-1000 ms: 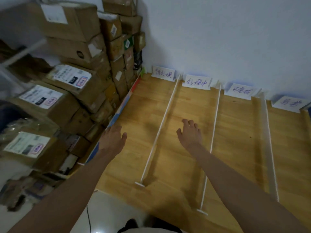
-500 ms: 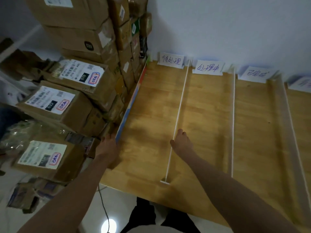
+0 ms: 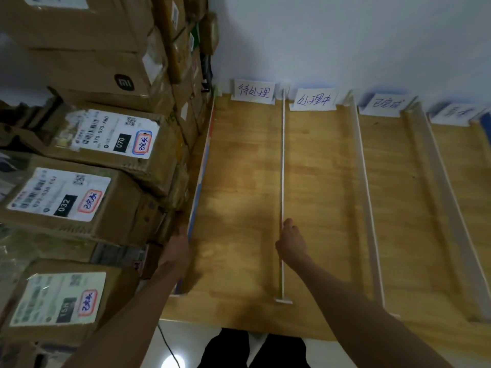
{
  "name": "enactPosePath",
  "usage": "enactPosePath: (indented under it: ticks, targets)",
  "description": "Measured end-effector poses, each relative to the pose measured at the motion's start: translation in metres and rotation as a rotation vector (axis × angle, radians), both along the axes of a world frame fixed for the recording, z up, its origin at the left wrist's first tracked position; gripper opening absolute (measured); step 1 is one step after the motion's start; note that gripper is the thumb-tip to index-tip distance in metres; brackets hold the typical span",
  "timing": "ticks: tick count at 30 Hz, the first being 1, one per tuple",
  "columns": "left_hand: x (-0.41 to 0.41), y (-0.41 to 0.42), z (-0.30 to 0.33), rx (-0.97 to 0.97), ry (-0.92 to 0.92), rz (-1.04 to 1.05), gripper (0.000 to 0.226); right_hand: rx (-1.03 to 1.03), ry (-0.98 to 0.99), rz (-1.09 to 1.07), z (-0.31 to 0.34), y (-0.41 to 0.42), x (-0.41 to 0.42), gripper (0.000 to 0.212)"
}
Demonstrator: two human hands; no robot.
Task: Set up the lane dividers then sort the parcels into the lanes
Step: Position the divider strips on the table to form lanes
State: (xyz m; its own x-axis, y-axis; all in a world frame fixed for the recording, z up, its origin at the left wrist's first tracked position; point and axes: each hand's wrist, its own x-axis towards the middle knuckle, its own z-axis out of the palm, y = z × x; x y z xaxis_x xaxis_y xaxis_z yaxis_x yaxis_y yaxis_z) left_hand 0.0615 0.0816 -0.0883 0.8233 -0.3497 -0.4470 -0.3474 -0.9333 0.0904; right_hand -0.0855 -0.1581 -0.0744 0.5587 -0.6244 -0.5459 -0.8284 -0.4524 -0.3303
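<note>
At 6 o'clock, head view: right hand [image 3: 291, 244] on first lane divider [image 3: 283, 181], fingers curled at it, grip unclear; left hand [image 3: 178, 241] at blue divider [image 3: 202, 176], fingers hidden | risk: thin divider may skew or tip if nudged; parcels [image 3: 87, 197] at 9 o'clock stacked, could slide | wooden tabletop [image 3: 244, 168], labels [image 3: 253, 91] at 12 o'clock, white wall [image 3: 345, 35].

White wall [image 3: 345, 35] at twelve o'clock; black cable [image 3: 166, 343] on pale floor [image 3: 186, 349] at six o'clock; dark trousers [image 3: 255, 349] beside it.

Both hands reach forward — left [image 3: 178, 244], right [image 3: 291, 241] — fingers seemingly curled.
</note>
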Motion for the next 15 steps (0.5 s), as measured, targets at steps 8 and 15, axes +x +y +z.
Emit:
enactPosePath:
  ticks: [8, 15]
  targets:
    - [-0.002, -0.006, 0.003, -0.094, 0.034, 0.012, 0.042, 0.004, -0.01, -0.051, -0.006, -0.002, 0.0, 0.046]
    - [0.006, -0.014, 0.006, -0.068, 0.056, 0.018, 0.042, -0.001, -0.015, -0.069, -0.005, -0.003, 0.006, 0.041]
